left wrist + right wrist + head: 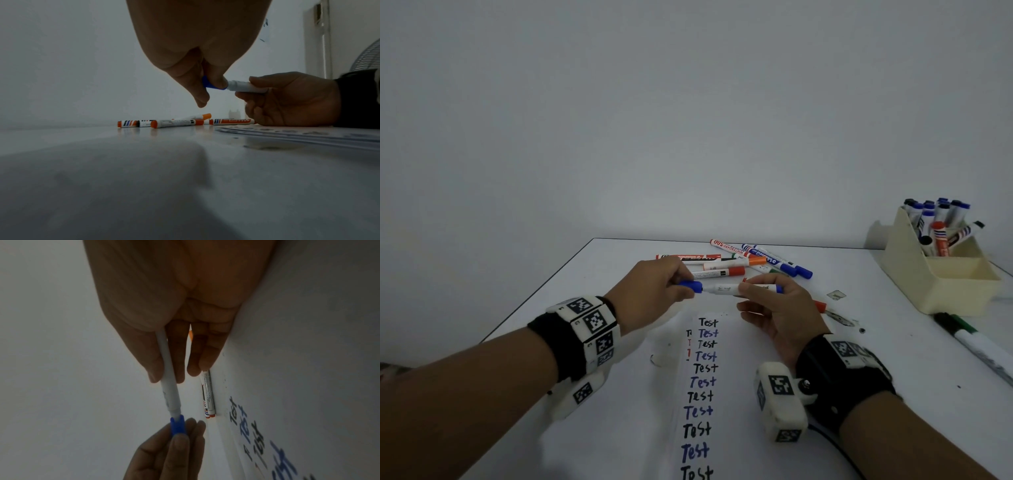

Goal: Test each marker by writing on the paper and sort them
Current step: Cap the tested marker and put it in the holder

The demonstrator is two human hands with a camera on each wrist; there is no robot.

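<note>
Above the top of the paper (702, 380) I hold a white marker (726, 288) level between both hands. My right hand (748, 291) grips its barrel (167, 374). My left hand (683, 284) pinches the blue cap (692, 287) with thumb and fingers. The cap (178, 426) sits over the tip, and the narrow white neck shows at its mouth. The left wrist view shows the cap (213, 85) and barrel (246, 87) in line. The paper carries a column of "Test" in black and blue (244, 431).
A loose pile of red, orange, blue and green markers (743, 262) lies behind my hands. A beige organiser (959, 284) at the back right holds several upright markers. A green-capped marker (977, 342) lies near the right edge, and an orange one (822, 306) lies behind my right hand.
</note>
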